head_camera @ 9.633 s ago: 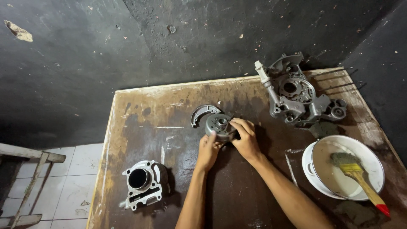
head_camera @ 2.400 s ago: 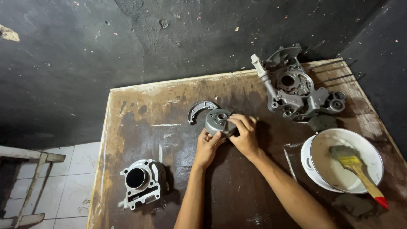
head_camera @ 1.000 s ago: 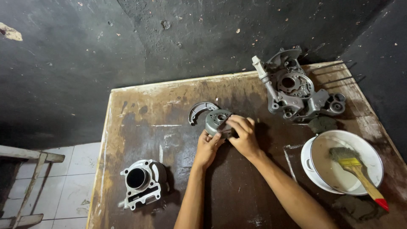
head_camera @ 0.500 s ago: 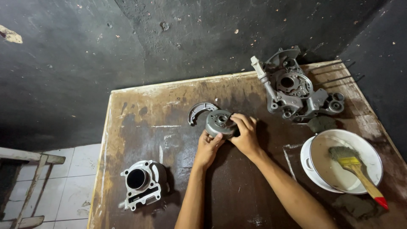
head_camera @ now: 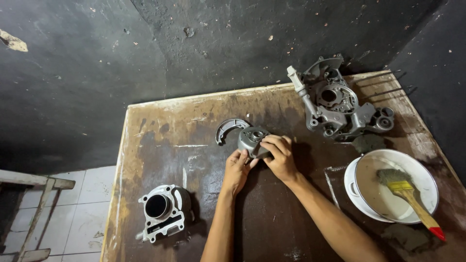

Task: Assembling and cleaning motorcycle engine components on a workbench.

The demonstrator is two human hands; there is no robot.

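Note:
Both of my hands grip a small round grey metal engine part [head_camera: 251, 139] at the middle of a stained wooden table [head_camera: 160, 131]. My left hand [head_camera: 236, 168] holds its lower left edge with the fingers. From the right, my right hand [head_camera: 279, 156] wraps over it, fingers curled on top. Just left of the part, a curved grey metal shoe piece [head_camera: 229, 128] lies flat on the table, apart from my hands.
A grey engine crankcase [head_camera: 335, 104] sits at the back right. A white bowl [head_camera: 361, 199] holding a yellow-handled brush [head_camera: 407, 191] stands at the right, dark rags beside it. A finned engine cylinder [head_camera: 161, 211] rests front left. Black walls surround; tiled floor lies left.
My hands and the round part stay in nearly the same spot. My fingers shift slightly on the part and the view wobbles a little.

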